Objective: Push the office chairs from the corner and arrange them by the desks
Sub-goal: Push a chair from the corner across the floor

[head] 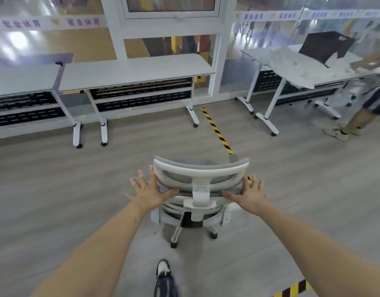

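Note:
A white-framed office chair (200, 183) with grey mesh stands on the floor in front of me, its back toward me. My left hand (149, 189) lies flat against the left edge of its backrest, fingers spread, thumb along the frame. My right hand (250, 192) presses the right edge the same way. Neither hand wraps around the frame. Ahead stands a grey desk (137, 70) on white wheeled legs against the glass wall, with another desk (19, 79) to its left.
A third desk (264, 55) at the right holds white cloth (298, 66) and a black box (326, 47). Another person's leg (360, 116) stands beside it. Yellow-black tape (217, 130) runs across the floor. My shoe (164, 277) is below the chair.

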`<state>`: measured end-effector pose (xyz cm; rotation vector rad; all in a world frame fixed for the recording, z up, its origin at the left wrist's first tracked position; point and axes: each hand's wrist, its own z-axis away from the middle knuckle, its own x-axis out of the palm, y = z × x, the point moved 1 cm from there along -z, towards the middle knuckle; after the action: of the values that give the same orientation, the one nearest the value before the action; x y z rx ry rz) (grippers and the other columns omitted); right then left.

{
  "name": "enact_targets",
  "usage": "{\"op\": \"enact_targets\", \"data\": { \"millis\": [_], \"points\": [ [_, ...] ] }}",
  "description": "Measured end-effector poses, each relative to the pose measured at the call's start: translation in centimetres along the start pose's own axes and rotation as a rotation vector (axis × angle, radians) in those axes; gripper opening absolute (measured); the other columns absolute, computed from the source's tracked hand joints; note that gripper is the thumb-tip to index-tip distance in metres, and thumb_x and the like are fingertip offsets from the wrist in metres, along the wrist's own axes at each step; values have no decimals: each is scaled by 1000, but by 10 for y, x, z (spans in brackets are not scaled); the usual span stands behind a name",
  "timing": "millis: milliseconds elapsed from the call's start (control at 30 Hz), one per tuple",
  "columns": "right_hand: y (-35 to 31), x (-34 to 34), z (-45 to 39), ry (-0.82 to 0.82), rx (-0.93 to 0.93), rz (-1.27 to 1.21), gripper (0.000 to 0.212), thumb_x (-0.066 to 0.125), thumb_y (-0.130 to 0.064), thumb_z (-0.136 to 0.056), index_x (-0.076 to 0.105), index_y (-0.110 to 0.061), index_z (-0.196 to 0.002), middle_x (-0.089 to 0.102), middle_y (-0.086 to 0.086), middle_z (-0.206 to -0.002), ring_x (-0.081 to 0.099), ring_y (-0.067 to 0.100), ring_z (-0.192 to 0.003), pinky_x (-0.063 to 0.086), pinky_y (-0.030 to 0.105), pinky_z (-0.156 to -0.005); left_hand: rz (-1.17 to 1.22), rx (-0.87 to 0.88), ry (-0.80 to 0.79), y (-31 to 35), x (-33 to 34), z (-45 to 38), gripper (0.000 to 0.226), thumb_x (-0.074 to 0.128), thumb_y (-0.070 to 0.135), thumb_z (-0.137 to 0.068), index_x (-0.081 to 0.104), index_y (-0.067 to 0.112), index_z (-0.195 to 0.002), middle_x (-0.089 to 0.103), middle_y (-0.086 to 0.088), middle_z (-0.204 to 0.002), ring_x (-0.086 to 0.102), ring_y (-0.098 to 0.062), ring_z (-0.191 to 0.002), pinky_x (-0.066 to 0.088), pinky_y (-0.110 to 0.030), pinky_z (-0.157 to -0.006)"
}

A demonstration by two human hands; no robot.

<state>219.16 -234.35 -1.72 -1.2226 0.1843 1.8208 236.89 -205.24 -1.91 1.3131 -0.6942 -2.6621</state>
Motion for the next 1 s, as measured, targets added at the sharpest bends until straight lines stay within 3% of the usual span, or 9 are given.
{"op": "enact_targets", "data": {
  "millis": [233, 400, 567, 1000],
  "points": [
    [-49, -58, -123, 29, 21, -46, 142, 42, -110, -51, -29, -45, -155, -19, 2, -172, -25, 31, -156, 2, 68, -122, -35, 34, -39, 60, -64, -133, 136, 48, 103, -60, -41, 47, -147, -40, -6, -164, -36, -42, -149, -1, -79, -115],
    [-85, -96, -199, -6, 63, -22, 150, 31, -113, -41, -31, -40, -156, -21, 6, -171, -25, 36, -155, 3, 68, -122, -51, 33, -80, 97, -113, -218, 139, 50, 104, -57, -42, 49, -145, -40, -4, -164, -37, -42, -148, -1, -79, -113],
    [-104, -132, -273, 4, 59, -61, 150, 32, -113, -39, -31, -43, -155, -23, 3, -171, -29, 33, -154, 2, 68, -122, -37, 50, -100, 136, -143, -284, 134, 49, 104, -57, -49, 54, -133, -43, -4, -162, -42, -40, -145, -6, -78, -113],
    [-149, -247, -488, -24, -9, 21, 144, 29, -114, -43, -35, -46, -151, -23, 5, -171, -28, 37, -154, 1, 70, -122, -2, -25, -42, 247, -203, -459, 137, 49, 106, -55, -41, 53, -144, -41, 0, -163, -36, -39, -149, -5, -78, -115]
  ]
}}
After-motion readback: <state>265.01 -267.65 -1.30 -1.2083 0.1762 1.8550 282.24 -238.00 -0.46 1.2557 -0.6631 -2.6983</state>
